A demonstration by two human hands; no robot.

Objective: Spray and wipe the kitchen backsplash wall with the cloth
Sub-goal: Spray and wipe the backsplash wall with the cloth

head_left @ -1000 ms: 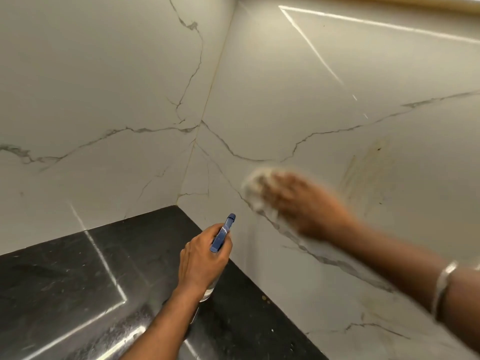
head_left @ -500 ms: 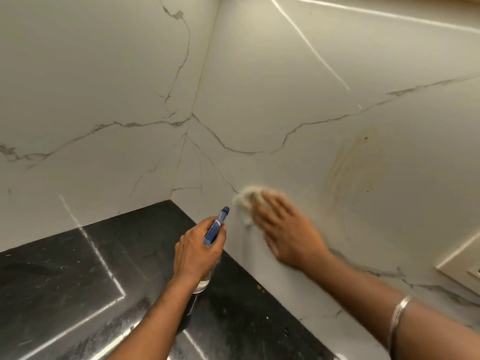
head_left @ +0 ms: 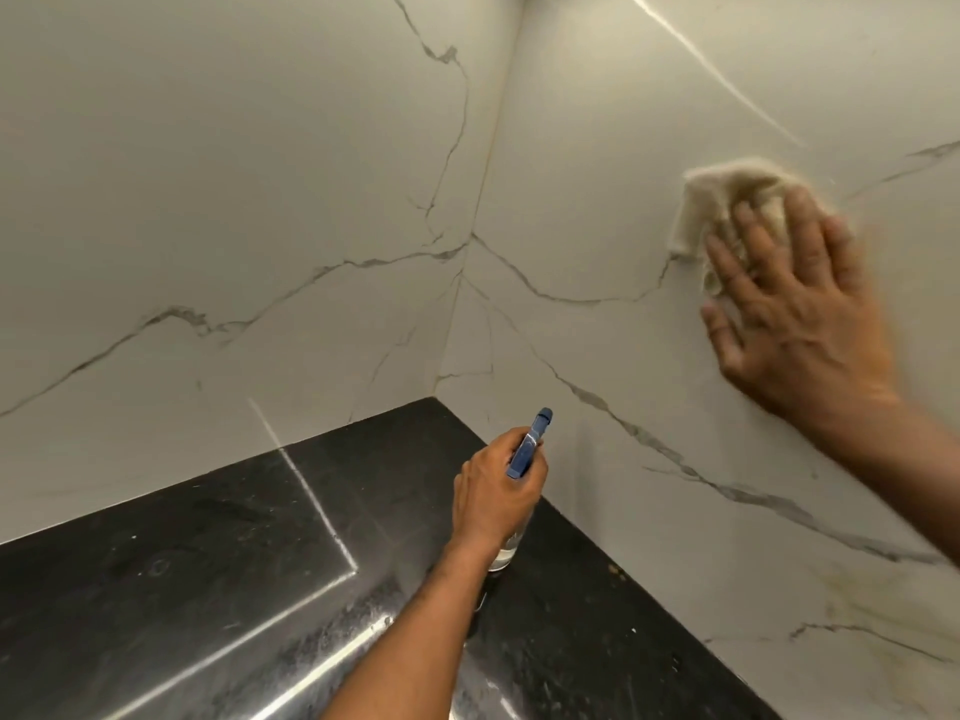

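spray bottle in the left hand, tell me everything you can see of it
The spray bottle has a dark blue trigger head poking up above the fist and a clear body, seen only at its base below the hand. The left hand wraps its neck and hides the middle. It stands roughly upright over the black countertop, nozzle toward the marble wall; whether its base touches the counter is unclear.

Two marble backsplash walls [head_left: 234, 200] meet in a corner, closing the black surface [head_left: 182, 589] at back and right. The left stretch lies open; a spray bottle [head_left: 527, 449] stands near the right wall.
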